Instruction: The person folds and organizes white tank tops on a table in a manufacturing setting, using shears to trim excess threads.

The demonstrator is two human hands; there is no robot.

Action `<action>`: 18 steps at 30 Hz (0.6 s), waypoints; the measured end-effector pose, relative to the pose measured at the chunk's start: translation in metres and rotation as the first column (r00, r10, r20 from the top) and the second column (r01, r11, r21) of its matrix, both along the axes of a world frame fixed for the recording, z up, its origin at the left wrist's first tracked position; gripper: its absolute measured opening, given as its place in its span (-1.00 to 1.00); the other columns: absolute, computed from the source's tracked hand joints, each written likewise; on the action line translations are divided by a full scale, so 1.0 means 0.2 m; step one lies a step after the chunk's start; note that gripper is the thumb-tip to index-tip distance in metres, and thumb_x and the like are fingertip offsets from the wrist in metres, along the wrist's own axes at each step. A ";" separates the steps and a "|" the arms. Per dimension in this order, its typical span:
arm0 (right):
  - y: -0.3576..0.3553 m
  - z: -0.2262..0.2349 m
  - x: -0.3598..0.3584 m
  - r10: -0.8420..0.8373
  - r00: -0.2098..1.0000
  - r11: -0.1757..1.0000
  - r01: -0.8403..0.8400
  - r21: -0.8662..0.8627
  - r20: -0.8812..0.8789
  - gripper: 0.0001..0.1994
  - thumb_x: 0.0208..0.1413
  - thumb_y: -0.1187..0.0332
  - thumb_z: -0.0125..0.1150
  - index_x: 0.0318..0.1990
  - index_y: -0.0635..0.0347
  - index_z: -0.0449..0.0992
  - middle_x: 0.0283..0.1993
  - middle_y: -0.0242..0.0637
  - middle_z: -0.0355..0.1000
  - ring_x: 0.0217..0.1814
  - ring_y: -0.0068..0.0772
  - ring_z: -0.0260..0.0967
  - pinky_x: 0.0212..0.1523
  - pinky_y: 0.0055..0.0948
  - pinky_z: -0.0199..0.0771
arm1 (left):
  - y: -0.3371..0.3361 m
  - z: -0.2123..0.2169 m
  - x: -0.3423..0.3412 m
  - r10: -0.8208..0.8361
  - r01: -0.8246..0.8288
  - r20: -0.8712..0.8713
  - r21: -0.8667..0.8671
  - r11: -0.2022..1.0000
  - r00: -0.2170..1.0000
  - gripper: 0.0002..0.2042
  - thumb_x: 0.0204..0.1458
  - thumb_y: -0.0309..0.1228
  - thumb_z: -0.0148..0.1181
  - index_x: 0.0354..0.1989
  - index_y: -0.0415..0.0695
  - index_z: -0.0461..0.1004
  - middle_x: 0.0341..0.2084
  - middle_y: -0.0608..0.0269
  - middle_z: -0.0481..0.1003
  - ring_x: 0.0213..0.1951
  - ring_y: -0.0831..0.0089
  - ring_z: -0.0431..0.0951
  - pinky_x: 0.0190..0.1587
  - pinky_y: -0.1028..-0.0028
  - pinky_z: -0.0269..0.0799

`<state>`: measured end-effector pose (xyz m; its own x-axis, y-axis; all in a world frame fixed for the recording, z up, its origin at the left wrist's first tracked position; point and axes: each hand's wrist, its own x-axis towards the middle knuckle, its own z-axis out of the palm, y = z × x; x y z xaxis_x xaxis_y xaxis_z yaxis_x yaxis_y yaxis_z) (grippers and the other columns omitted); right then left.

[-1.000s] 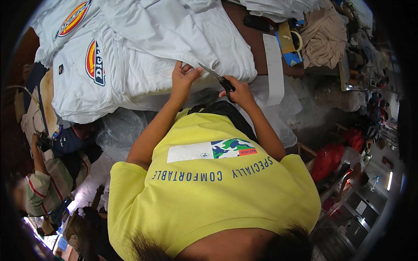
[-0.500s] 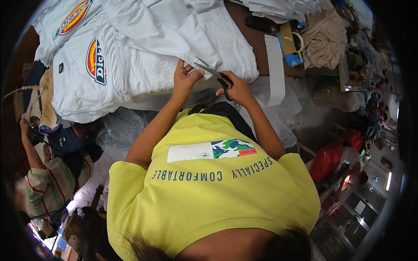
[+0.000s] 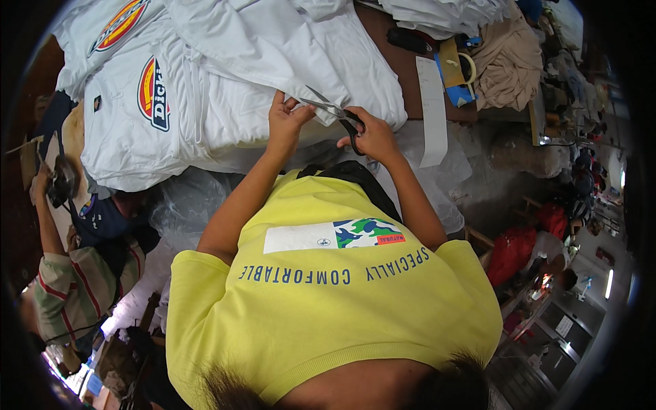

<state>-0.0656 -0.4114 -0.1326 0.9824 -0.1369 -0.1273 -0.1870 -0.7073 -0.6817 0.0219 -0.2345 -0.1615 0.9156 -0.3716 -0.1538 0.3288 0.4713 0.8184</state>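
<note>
White T-shirts point(image 3: 225, 116) with a coloured chest print lie piled on the table in front of me. My left hand point(image 3: 285, 126) is closed at the near edge of the top shirt, with thumb and fingers pinching its cloth. In my right hand point(image 3: 374, 139) is a pair of black-handled scissors point(image 3: 333, 109), my fingers through the handles. The blades are parted and point left over the shirt's edge, close to my left fingertips. Whether cloth or a thread lies between the blades is too small to tell.
To the right of the pile are a long paper strip point(image 3: 433, 123), a roll of tape point(image 3: 467, 68), a black case point(image 3: 410, 39) and crumpled beige cloth point(image 3: 509, 65). Clear plastic point(image 3: 195, 208) hangs below the table. A co-worker's arm point(image 3: 49, 222) holds a dark iron-like tool point(image 3: 65, 181) at left.
My hands stay almost in place, with the scissors shifted slightly left. At left, the co-worker's hand and dark tool have moved a little farther away.
</note>
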 end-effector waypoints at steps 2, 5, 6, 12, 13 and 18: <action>0.00 0.01 0.01 0.002 1.000 1.000 -0.002 -0.013 0.001 -0.30 -0.50 0.10 0.51 -0.06 0.04 0.38 -0.63 -0.37 0.22 -0.60 -0.37 0.27 -0.50 -0.42 0.29 | 0.00 0.00 0.00 -0.006 0.006 0.007 -0.005 1.000 1.000 -0.48 -0.12 -0.66 0.14 0.07 -0.22 0.15 -0.23 0.14 0.45 -0.23 0.49 0.48 -0.18 0.56 0.43; 0.00 0.00 0.01 -0.011 0.999 1.000 0.011 -0.003 -0.033 -0.34 -0.46 0.12 0.50 -0.08 0.05 0.39 -0.60 -0.32 0.30 -0.60 -0.37 0.29 -0.50 -0.42 0.30 | 0.01 0.01 0.00 -0.010 0.010 0.013 0.007 1.000 1.000 -0.48 -0.12 -0.66 0.15 0.07 -0.21 0.15 -0.22 0.13 0.45 -0.23 0.49 0.48 -0.18 0.55 0.44; -0.01 -0.02 0.01 -0.024 0.999 1.000 0.024 0.017 -0.048 -0.35 -0.45 0.12 0.50 -0.08 0.05 0.39 -0.59 -0.30 0.32 -0.60 -0.37 0.30 -0.51 -0.42 0.30 | 0.01 0.01 0.00 -0.012 0.012 0.014 0.014 1.000 1.000 -0.48 -0.12 -0.66 0.15 0.07 -0.21 0.15 -0.22 0.13 0.45 -0.23 0.48 0.48 -0.18 0.55 0.44; -0.02 -0.09 -0.04 -0.027 1.000 1.000 0.027 0.009 0.010 -0.38 -0.42 0.12 0.49 -0.09 0.04 0.40 -0.56 -0.25 0.37 -0.60 -0.36 0.32 -0.51 -0.42 0.30 | 0.03 0.01 0.05 0.054 -0.053 -0.055 0.025 0.998 0.997 -0.45 -0.14 -0.66 0.15 0.09 -0.21 0.13 -0.21 0.11 0.45 -0.23 0.46 0.49 -0.20 0.54 0.45; -0.01 -0.08 -0.03 -0.020 0.999 1.000 0.019 0.003 0.029 -0.36 -0.44 0.11 0.49 -0.09 0.04 0.39 -0.57 -0.27 0.35 -0.59 -0.36 0.32 -0.51 -0.42 0.30 | 0.03 0.00 0.05 0.053 -0.052 -0.036 0.004 0.999 0.998 -0.44 -0.14 -0.66 0.15 0.10 -0.21 0.13 -0.21 0.11 0.45 -0.23 0.46 0.49 -0.21 0.54 0.45; 0.07 0.06 0.04 -0.028 0.999 0.999 0.026 -0.042 -0.046 -0.30 -0.49 0.02 0.48 -0.07 0.03 0.39 -0.58 -0.29 0.30 -0.53 -0.29 0.34 -0.45 -0.38 0.32 | 0.05 -0.03 0.05 0.033 -0.033 -0.009 -0.030 0.999 0.999 -0.40 -0.14 -0.68 0.13 0.14 -0.21 0.09 -0.20 0.10 0.44 -0.23 0.47 0.49 -0.21 0.54 0.45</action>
<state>-0.0586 -0.3977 -0.1214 0.9714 -0.1691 -0.1665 -0.2370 -0.7289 -0.6423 0.0325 -0.2253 -0.1680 0.9260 -0.3460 -0.1508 0.3196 0.5063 0.8009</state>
